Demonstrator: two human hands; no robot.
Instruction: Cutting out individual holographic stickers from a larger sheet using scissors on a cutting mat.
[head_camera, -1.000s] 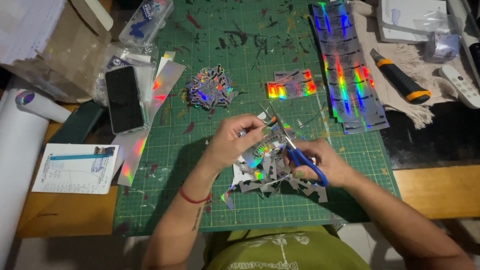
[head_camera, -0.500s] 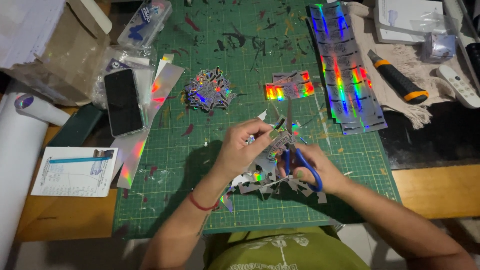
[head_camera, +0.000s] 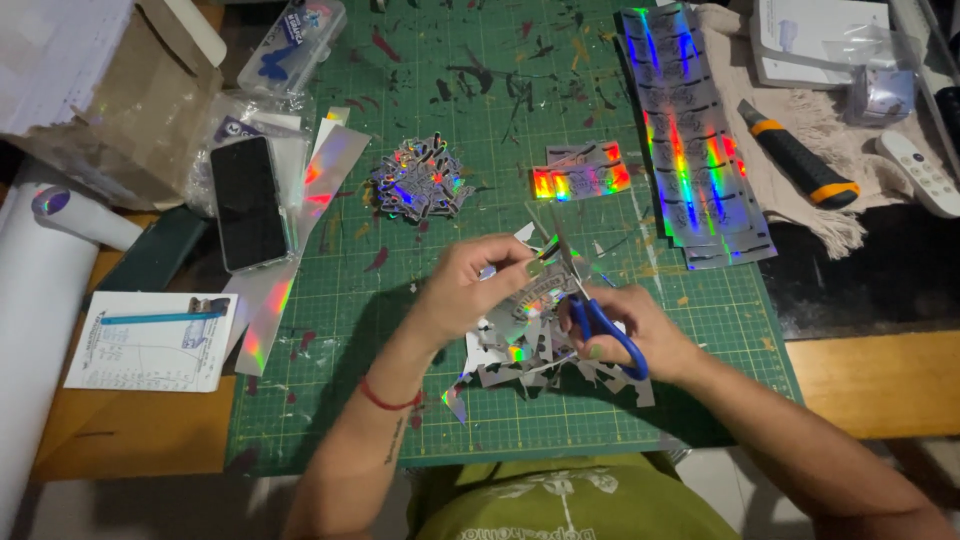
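Left hand (head_camera: 470, 285): we see its grip pinching a holographic sticker piece (head_camera: 535, 290) above the green cutting mat (head_camera: 400, 330).
Right hand (head_camera: 625, 335): its grip is closed through the blue scissors (head_camera: 600, 320), blades at the sticker piece.
Scraps (head_camera: 530, 360): a silver offcut heap lies under both hands.
Nearby: cut stickers pile (head_camera: 420, 185), holographic sheets (head_camera: 690, 150), phone (head_camera: 245, 205) on the counter.

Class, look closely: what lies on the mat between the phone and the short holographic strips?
In the head view, a pile of cut-out holographic stickers lies between the phone and the short strips.
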